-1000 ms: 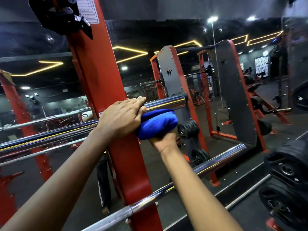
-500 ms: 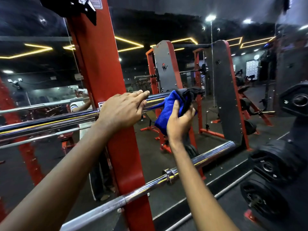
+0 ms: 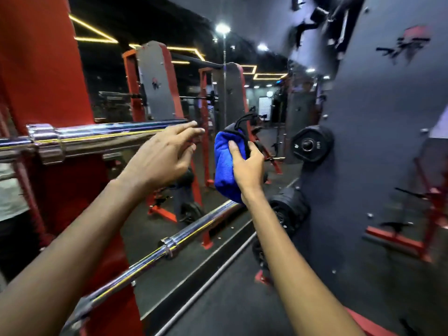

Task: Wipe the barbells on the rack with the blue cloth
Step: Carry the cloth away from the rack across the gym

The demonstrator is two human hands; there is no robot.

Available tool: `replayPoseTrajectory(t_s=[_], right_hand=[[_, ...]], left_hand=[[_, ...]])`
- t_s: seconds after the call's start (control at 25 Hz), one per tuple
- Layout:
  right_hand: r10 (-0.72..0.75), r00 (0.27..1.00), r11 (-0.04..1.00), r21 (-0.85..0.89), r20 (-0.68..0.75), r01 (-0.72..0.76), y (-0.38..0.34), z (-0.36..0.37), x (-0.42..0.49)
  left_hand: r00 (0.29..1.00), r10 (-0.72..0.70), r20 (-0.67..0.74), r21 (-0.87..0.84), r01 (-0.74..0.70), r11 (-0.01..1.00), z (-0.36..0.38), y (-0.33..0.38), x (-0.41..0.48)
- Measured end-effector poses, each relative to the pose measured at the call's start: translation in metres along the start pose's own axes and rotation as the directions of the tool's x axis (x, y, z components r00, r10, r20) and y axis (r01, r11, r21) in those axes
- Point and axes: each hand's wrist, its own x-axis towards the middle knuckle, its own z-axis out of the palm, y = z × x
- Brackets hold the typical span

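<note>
The blue cloth (image 3: 224,166) is seen bunched up in the centre of the frame, held by the right hand (image 3: 248,169). The thumb (image 3: 234,149) is pressed flat against the front of the cloth, while the other fingers are curled round its far side. A black edge or strap is visible at the top of the bundle. The lower end of the cloth is placed just above the far end of the lower barbell (image 3: 198,226), a chrome bar running diagonally from the lower left toward the centre; contact between them cannot be made out.

The left hand (image 3: 160,158) is held out with its fingers straight and loosely spread, nothing being gripped. It is positioned at the free end of the upper barbell (image 3: 104,138), which lies across the left of the frame on the red upright (image 3: 41,69). Whether the bar is touched cannot be told.

To the right, a black weight plate (image 3: 308,145) is mounted on a grey panel (image 3: 375,154).
</note>
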Motion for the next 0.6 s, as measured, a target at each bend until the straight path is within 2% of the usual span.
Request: replayPoseTrajectory(t_s=[0.12,0.28,0.44,0.6], right_hand=[[-0.033,0.999,0.953,-0.301,-0.008,0.029,0.003,-0.062,0.019],[0.029,0.998,0.798,-0.6,-0.049,-0.053,0.003,-0.138,0.038],[0.093,0.99,0.613,-0.777,-0.11,-0.144,0.0,-0.194,0.049],[0.116,0.974,0.484,-0.846,-0.194,-0.226,-0.009,-0.25,0.048]], left_hand=[[0.99,0.025,0.136,-0.168,-0.001,0.986,0.039,0.01,0.02],[0.954,0.015,0.301,-0.299,0.08,0.951,0.097,0.017,0.041],[0.913,0.105,0.394,-0.407,0.071,0.911,0.139,0.045,0.058],[0.892,0.18,0.415,-0.503,0.06,0.862,0.181,0.075,0.08]])
